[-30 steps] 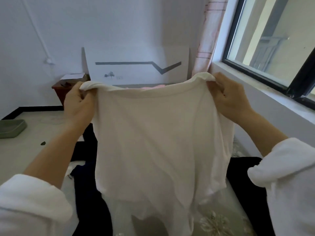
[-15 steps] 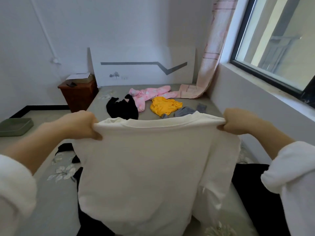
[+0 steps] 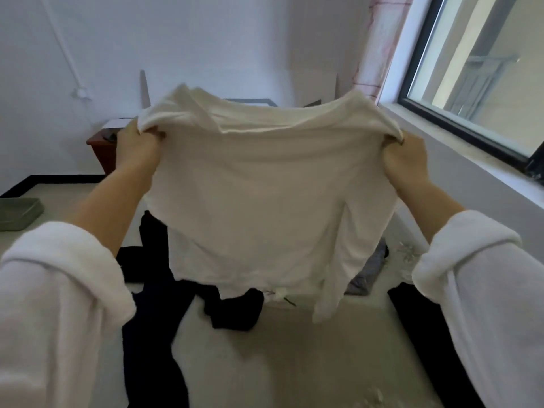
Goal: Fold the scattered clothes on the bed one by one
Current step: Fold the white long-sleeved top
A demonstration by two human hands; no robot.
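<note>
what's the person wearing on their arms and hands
Both arms wear white, soft-looking sleeves, the left sleeve and right sleeve each pushed back into a thick bunched cuff. The left hand and right hand are bare: no gloves, and no watch or bracelet shows.

Left hand [image 3: 138, 148] is gripping white cloth garment [image 3: 265, 187], fingers curled | right hand [image 3: 404, 160] is gripping likewise | both arms are reaching forward, raised.
</note>
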